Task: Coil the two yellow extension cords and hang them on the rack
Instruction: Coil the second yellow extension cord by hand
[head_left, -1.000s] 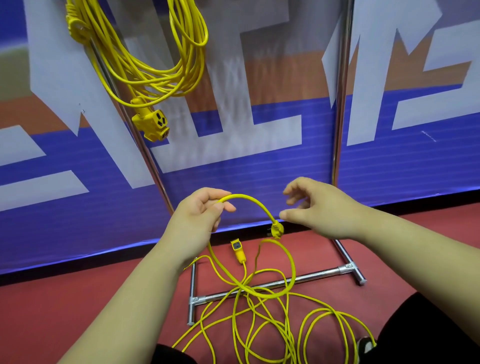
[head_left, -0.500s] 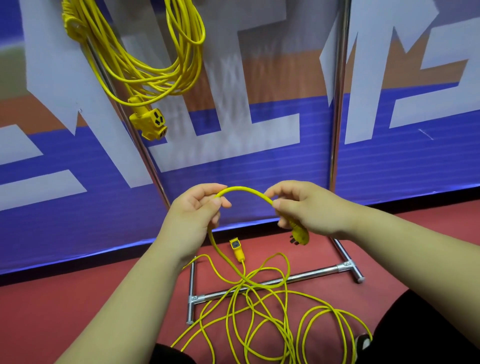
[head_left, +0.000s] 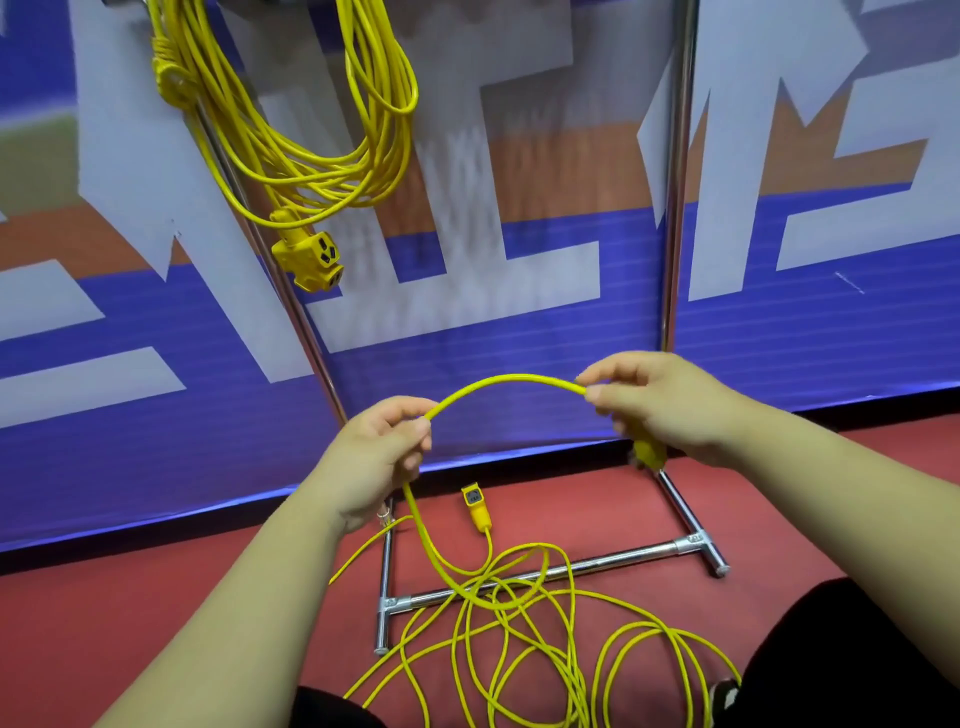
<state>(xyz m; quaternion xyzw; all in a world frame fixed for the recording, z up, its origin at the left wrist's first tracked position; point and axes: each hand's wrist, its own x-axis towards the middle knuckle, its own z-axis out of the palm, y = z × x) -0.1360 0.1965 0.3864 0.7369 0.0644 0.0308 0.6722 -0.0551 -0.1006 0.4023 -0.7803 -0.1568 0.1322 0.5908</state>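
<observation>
Your left hand (head_left: 376, 457) and right hand (head_left: 660, 402) both pinch the loose cord (head_left: 506, 379), arched between them, plug (head_left: 648, 449) under your right palm. The rest sprawls below; the coiled cord (head_left: 291, 130) hangs up left on the rack (head_left: 675, 208).

Head-worn view — forward and down, seemingly close, facing the rack (head_left: 623, 558).

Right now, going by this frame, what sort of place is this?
Probably an indoor sports hall or event space, though I can't be sure. It has a red floor, a long blue banner with big white shapes serving as a barrier, and a metal rack where one coiled cord hangs.
</observation>
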